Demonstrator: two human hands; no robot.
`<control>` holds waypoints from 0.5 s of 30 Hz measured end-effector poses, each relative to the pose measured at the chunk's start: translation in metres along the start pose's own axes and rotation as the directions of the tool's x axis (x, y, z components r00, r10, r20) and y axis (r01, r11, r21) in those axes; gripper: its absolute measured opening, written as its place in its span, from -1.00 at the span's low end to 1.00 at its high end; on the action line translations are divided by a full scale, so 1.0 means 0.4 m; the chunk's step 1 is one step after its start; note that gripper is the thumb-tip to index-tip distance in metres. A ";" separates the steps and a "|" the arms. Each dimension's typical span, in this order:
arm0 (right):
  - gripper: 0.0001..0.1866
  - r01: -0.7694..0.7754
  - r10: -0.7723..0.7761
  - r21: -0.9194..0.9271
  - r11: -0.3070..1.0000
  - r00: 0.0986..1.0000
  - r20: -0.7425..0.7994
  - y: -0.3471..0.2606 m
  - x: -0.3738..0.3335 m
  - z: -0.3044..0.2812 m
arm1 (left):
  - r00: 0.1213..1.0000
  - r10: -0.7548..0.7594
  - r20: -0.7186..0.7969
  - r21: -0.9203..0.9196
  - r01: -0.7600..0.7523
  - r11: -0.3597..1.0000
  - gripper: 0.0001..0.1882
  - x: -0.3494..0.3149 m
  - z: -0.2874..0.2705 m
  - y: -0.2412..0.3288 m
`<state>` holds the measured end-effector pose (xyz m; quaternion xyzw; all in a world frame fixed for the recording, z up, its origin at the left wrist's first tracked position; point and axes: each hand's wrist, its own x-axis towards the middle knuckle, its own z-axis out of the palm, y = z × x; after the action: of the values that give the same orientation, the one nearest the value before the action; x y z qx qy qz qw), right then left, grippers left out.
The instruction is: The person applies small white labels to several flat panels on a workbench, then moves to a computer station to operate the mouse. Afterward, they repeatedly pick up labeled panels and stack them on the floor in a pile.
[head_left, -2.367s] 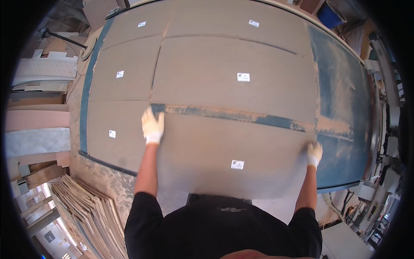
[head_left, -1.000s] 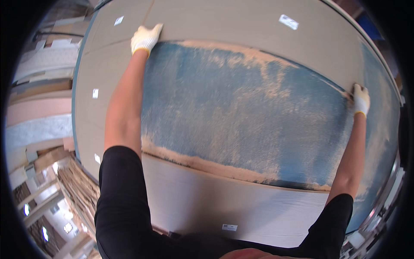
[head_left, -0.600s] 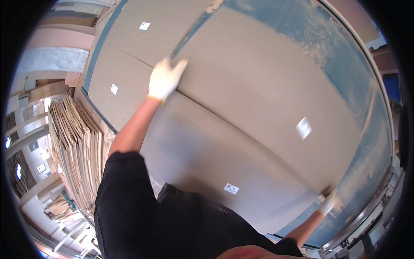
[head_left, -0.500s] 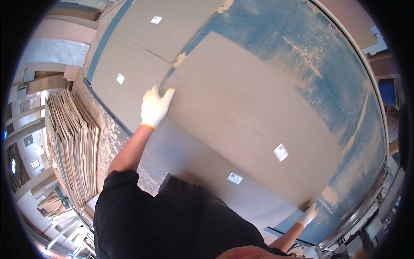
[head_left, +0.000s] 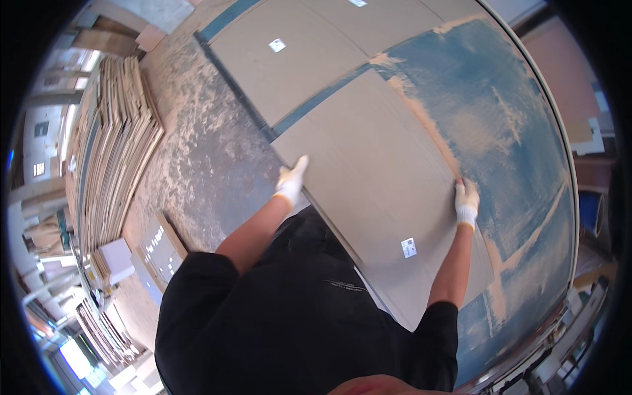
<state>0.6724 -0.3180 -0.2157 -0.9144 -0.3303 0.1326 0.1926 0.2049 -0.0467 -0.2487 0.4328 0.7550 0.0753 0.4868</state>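
Observation:
A large flat grey-brown board [head_left: 375, 164] with a white label [head_left: 409, 247] lies on the blue, dust-streaked tabletop [head_left: 526, 125], just in front of my body. My left hand [head_left: 291, 179], in a white knit glove, grips its near left edge, thumb on top and the other fingers partly hidden at the edge. Along the opposite long edge, my right hand [head_left: 467, 199], gloved the same way, has its fingers bent down over the rim. Whether further boards lie directly beneath is hard to make out.
More grey-brown boards [head_left: 289, 79] with labels lie farther up the table, past a blue strip. The table's dark edge [head_left: 230, 85] runs along the left. On the floor stand a stack of thin sheets [head_left: 118, 151] and a leaning panel [head_left: 158, 247].
My right hand has moved from the board's near right corner to its long right edge. The board has come closer to my body, and a blue gap now shows beyond it. The view has turned.

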 end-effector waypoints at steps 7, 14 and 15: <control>-0.45 -0.040 0.055 -0.355 0.934 0.998 0.031 -0.104 0.007 0.100 | 0.992 -0.039 -0.121 -0.309 0.000 0.951 0.05 -0.018 0.067 0.033; -0.46 -0.068 0.074 -0.284 0.957 0.997 0.010 -0.087 -0.071 0.096 | 0.965 0.011 0.264 -0.745 0.196 0.638 -0.19 -0.038 0.016 -0.045; -0.47 -0.014 0.006 -0.266 0.964 1.000 -0.029 -0.085 -0.099 0.094 | 0.946 0.013 0.324 -0.756 0.251 0.605 -0.20 -0.055 0.007 -0.066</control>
<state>0.6099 -0.3099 -0.2297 -0.9355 -0.3377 0.0751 0.0719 0.1951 -0.0798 -0.2493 0.1287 0.5899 0.3005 0.7384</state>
